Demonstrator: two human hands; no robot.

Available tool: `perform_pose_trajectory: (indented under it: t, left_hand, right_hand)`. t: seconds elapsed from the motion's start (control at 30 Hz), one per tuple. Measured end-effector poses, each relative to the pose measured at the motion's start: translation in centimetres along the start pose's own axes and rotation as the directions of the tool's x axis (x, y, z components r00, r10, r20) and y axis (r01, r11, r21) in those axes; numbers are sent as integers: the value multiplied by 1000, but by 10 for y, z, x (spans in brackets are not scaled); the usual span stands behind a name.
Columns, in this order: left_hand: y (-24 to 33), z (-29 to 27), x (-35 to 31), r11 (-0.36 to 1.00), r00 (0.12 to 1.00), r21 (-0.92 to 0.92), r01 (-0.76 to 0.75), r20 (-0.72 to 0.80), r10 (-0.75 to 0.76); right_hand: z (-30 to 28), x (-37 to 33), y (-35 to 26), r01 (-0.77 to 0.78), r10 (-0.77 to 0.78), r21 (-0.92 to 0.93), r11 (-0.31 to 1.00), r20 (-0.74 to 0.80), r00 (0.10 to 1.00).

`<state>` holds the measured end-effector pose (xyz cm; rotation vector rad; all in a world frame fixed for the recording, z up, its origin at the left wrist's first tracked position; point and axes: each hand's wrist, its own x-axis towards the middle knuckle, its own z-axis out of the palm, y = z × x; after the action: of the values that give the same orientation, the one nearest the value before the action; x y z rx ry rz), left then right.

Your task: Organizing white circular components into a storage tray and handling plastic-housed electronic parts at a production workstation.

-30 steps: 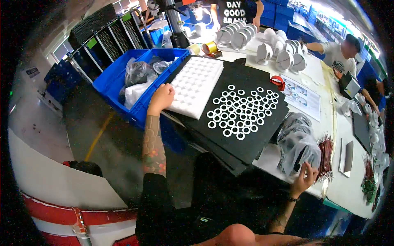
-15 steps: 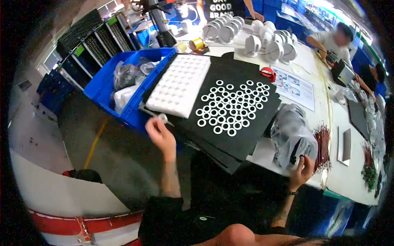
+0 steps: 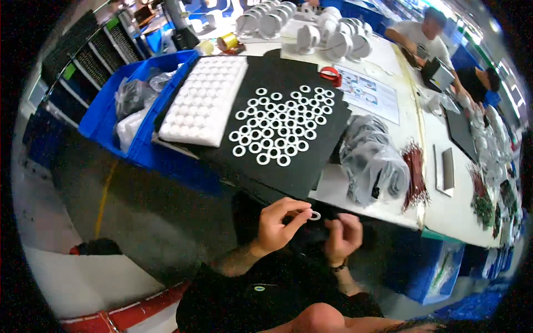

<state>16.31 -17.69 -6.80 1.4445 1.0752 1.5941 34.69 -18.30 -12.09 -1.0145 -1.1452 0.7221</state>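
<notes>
My left hand (image 3: 281, 225) pinches a small white ring (image 3: 315, 215) between thumb and fingertips, in front of my body below the table edge. Close by on its right is my right hand (image 3: 344, 237), fingers curled together and slightly blurred; whatever lies in them is too small to make out. Beyond the hands, many similar white rings (image 3: 283, 160) with dark centres lie spread over a black sheet (image 3: 266, 180). A white tray of rounded white pieces (image 3: 203, 102) rests on the left side of that sheet.
A blue crate (image 3: 147, 141) with plastic bags stands left. Right of the sheet are a clear bag of dark parts (image 3: 375, 166) and dark red wires (image 3: 415, 177). Behind lie a red tape roll (image 3: 331, 76), a printed sheet (image 3: 369, 94) and white round housings (image 3: 338, 44). A person (image 3: 425, 41) sits far right.
My left hand has come from beside the crate to the middle with the white ring. My right hand has moved left from the clear bag, close to it. The view has shifted.
</notes>
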Motion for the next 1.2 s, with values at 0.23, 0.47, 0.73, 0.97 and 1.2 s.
perform_pose_trajectory:
  t: [0.23,0.47,0.73,0.97,1.2]
  left_hand:
    - [-16,24,8,963,966,-183,195,-132,-221]
    - [-59,-4,0,973,969,-161,164,-158,-189]
    - [-68,-17,3,951,958,-132,281,-24,-287]
    - [-71,-20,9,958,998,282,-58,35,50]
    - [-61,-16,0,984,991,124,132,1,-133]
  right_hand:
    - [13,38,-6,-79,83,-25,997,299,951]
    - [40,23,35,46,-44,5,999,368,929]
    - [45,27,47,61,-64,21,998,458,886]
    - [45,30,46,-31,54,-58,998,452,891]
    - [31,47,28,-51,116,-120,992,642,758]
